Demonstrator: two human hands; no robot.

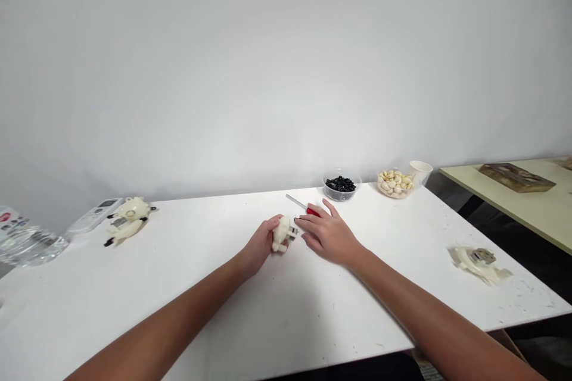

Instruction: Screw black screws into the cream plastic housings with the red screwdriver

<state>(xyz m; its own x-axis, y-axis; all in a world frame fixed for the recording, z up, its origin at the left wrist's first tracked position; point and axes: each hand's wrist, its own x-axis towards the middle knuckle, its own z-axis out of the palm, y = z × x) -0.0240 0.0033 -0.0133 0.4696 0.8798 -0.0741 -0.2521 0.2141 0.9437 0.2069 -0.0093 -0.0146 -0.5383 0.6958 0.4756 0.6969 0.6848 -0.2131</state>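
My left hand is closed around a cream plastic housing with a small metal motor part on its right side, held over the middle of the white table. Just right of it is my right hand, fingers stretched out and spread. Beyond those fingers lies a screwdriver with a red handle, its shaft pointing to the far left. The fingers partly cover the handle; whether they touch it I cannot tell. A tiny dark spot shows at one right fingertip, too small to name.
Along the wall stand a clear bowl of small black parts, a clear bowl of cream pieces and a white cup. More cream housings lie left beside a remote control and a water bottle. Another motorised housing lies right.
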